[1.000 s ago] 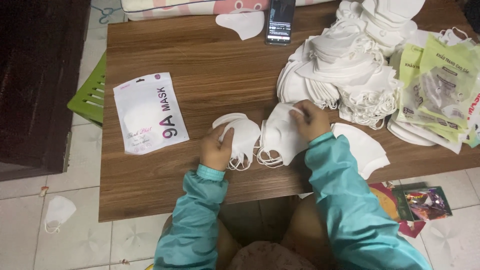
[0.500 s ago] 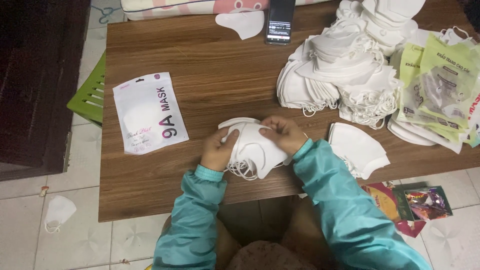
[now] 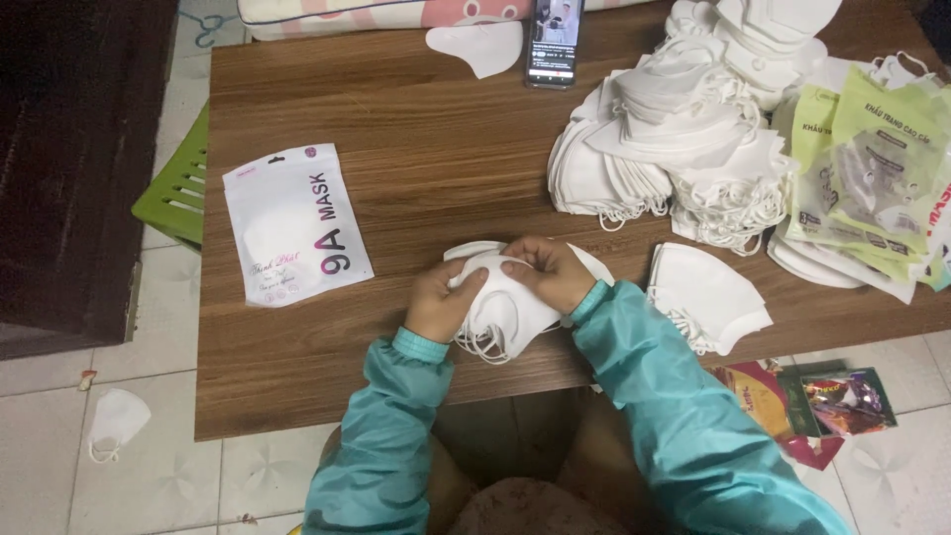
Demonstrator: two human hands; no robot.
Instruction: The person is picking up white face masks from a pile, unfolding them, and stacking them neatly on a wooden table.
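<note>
Wooden desk point(image 3: 416, 129) over a pale tiled floor, covered in mask-packing stuff. Front and centre, both hands are clamped on a small stack of white face masks point(image 3: 510, 307) right at the near edge of the desk: left hand point(image 3: 443, 302) has its grip closed on the left side, right hand point(image 3: 550, 272) is closed over the top, fingers pinching the upper fold.

These look feather-light and floppy, thin fabric with loose ear loops dangling underneath, so I'd guess the stack slides apart easily. Best to hold it by the folded edges from both sides, squeezing the layers flat, not by the loops.

Around it: a white printed pouch point(image 3: 294, 224) to the left, one folded mask point(image 3: 708, 294) just right of the hands, a big heap of masks point(image 3: 684, 139) further back, green packets point(image 3: 872, 168) far right.

Compared with a second ago, the hands were apart, each on its own mask pile; now they've merged into one stack and the hands have come together.
</note>
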